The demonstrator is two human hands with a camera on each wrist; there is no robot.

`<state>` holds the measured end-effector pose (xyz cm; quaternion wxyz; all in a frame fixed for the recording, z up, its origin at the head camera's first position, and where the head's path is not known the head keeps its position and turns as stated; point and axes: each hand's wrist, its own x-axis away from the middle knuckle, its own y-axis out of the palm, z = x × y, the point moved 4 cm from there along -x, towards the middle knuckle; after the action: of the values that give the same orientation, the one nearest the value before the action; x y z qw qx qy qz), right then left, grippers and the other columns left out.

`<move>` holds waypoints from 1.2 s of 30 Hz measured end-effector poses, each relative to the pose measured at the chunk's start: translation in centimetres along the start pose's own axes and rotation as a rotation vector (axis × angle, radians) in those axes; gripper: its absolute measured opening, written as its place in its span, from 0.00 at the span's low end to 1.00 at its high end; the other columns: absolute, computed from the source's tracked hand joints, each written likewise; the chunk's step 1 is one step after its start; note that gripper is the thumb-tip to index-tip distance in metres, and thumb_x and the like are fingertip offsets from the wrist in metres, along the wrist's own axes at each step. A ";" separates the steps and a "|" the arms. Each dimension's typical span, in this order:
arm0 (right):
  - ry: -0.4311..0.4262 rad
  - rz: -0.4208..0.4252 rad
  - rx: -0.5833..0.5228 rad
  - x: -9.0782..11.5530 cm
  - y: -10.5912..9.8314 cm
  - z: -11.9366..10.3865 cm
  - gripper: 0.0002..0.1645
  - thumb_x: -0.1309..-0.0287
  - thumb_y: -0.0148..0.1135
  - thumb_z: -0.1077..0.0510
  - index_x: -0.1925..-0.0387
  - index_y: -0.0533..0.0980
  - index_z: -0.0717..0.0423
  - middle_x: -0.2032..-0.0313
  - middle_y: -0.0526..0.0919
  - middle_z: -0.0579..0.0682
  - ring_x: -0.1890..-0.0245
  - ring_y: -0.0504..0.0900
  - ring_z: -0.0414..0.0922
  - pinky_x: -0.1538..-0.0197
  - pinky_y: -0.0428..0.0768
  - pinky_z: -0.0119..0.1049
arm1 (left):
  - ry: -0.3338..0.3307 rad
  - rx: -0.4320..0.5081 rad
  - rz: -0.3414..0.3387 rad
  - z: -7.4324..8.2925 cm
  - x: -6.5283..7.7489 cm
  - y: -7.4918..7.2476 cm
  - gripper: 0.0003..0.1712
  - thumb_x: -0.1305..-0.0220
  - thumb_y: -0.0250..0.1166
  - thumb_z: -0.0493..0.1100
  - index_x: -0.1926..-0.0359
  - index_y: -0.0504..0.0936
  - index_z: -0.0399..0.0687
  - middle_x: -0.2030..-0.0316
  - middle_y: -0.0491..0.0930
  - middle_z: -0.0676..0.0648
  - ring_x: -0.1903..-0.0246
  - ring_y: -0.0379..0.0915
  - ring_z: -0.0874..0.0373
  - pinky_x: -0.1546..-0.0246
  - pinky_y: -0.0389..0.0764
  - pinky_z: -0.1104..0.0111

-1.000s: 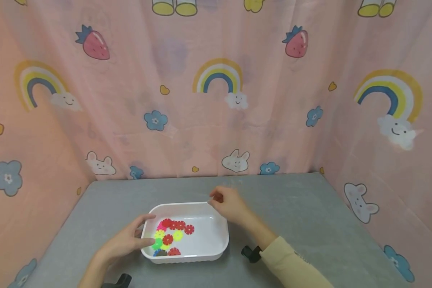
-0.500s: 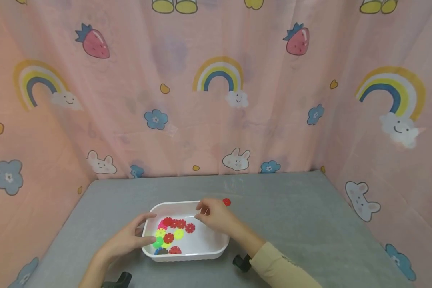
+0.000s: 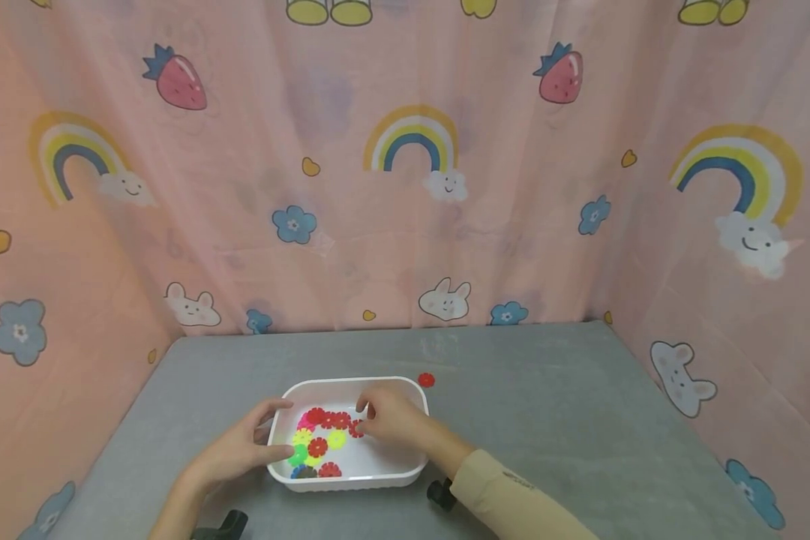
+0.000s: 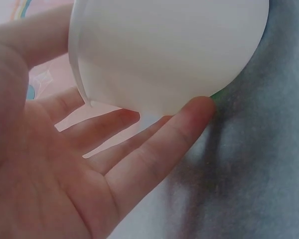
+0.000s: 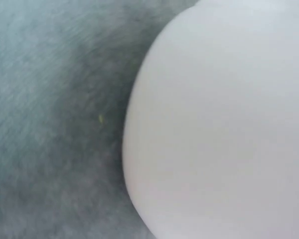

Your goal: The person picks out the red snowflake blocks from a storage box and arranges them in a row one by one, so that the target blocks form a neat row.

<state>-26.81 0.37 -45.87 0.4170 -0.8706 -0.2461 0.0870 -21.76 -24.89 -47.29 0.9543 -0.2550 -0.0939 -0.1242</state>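
Observation:
A white tray (image 3: 378, 474) stands on the table, notched plastic discs gathered in its left half. My left hand (image 3: 243, 444) grips its left end, the thumb and fingers spread around the rim and wall. In the left wrist view, the fingers of that hand (image 4: 65, 154) lie along the outside of the tray (image 4: 164, 55). My right hand (image 3: 398, 421) reaches inside the tray, thumb and forefinger apart beside the rightmost red disc (image 3: 355, 429). The right wrist view is filled mostly by the tray's outer wall (image 5: 219, 124); the right hand is out of sight there.
One red disc (image 3: 427, 380) lies on the grey table (image 3: 547, 405) just past the tray's back right corner. Yellow discs (image 3: 336, 439), a green disc (image 3: 298, 454) and several red ones share the tray. A pink patterned curtain (image 3: 351, 277) surrounds the table.
My right hand has moved from over the tray's back right rim down and left into it. A red disc now shows on the table behind. The left hand keeps its place.

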 end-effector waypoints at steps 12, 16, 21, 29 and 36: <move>0.025 -0.019 0.060 -0.2 1.4 0.6 0.12 0.47 0.77 0.57 0.62 0.82 0.50 0.71 0.74 0.41 0.69 0.73 0.39 0.65 0.75 0.31 | 0.002 -0.002 -0.012 0.0 0.0 0.3 0.49 0.46 0.79 0.51 0.28 0.63 0.50 0.24 0.53 0.34 0.28 0.53 0.27 0.41 0.74 0.40; 0.043 -0.021 0.075 -0.3 1.6 0.6 0.11 0.47 0.77 0.56 0.63 0.82 0.48 0.69 0.74 0.41 0.68 0.72 0.38 0.65 0.76 0.30 | 0.003 0.002 -0.011 0.1 0.1 0.3 0.50 0.46 0.79 0.51 0.27 0.63 0.50 0.24 0.53 0.33 0.28 0.53 0.27 0.42 0.75 0.40; 0.057 -0.024 0.076 -0.4 1.5 0.6 0.11 0.47 0.77 0.57 0.65 0.81 0.48 0.70 0.73 0.41 0.69 0.72 0.38 0.66 0.76 0.31 | 0.004 0.005 -0.011 0.2 0.0 0.2 0.50 0.46 0.79 0.51 0.27 0.63 0.51 0.24 0.53 0.33 0.28 0.54 0.27 0.42 0.76 0.40; 0.020 -0.037 0.062 -0.4 1.6 0.3 0.14 0.47 0.78 0.59 0.65 0.77 0.47 0.71 0.74 0.40 0.70 0.73 0.37 0.67 0.76 0.30 | 0.005 0.003 -0.010 0.1 -0.1 0.2 0.50 0.46 0.78 0.51 0.27 0.62 0.50 0.24 0.54 0.34 0.29 0.55 0.26 0.42 0.76 0.41; 0.033 -0.027 0.062 0.0 1.5 0.2 0.13 0.44 0.75 0.58 0.65 0.76 0.45 0.73 0.74 0.39 0.72 0.74 0.37 0.67 0.77 0.30 | 0.001 -0.008 -0.002 0.1 0.0 0.1 0.51 0.46 0.79 0.51 0.27 0.62 0.49 0.25 0.54 0.34 0.29 0.56 0.26 0.42 0.77 0.42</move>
<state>-26.40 -0.31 -47.11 0.4490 -0.8552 -0.2480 0.0746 -21.76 -24.76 -47.26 0.9532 -0.2588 -0.0932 -0.1257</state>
